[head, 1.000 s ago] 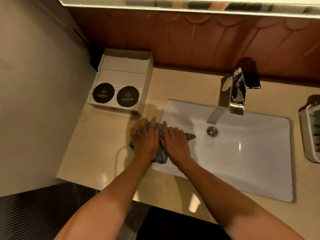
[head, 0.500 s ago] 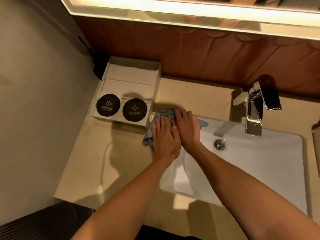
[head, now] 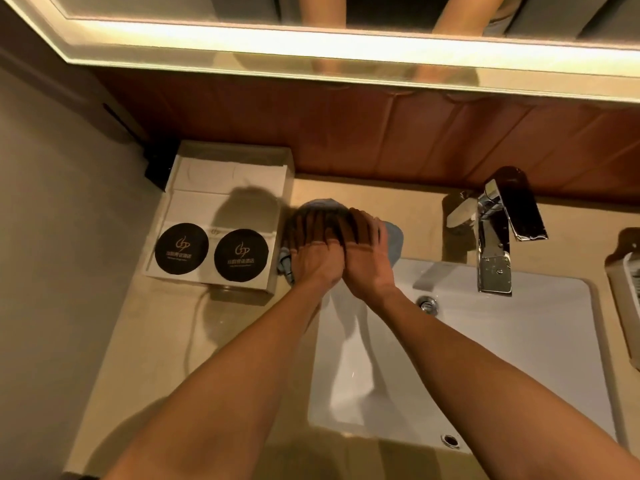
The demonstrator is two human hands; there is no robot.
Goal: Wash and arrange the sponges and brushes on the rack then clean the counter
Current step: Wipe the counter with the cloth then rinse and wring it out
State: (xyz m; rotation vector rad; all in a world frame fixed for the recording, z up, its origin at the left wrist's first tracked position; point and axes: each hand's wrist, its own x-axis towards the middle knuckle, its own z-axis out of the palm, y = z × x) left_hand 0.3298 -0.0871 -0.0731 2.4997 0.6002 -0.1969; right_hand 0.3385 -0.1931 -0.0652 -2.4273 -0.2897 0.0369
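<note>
Two hands, left hand [head: 313, 252] and right hand [head: 367, 251], lie side by side with fingers straight, pressing a crumpled blue-grey cloth [head: 394, 239] flat on the beige stone counter [head: 166, 323]. The cloth sits behind the white rectangular basin [head: 519, 341], beside a white cardboard box [head: 225, 188]. A brown wood-panelled backsplash [head: 381, 140] runs under the lit mirror [head: 311, 39]; a chrome faucet [head: 493, 251] stands further right.

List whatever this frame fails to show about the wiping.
Head view:
- Cloth: mostly covered by the left hand and right hand pressing on it.
- Rack: cut off by the right edge; contents unreadable.
- Round black labels: lettering too small to read.
</note>
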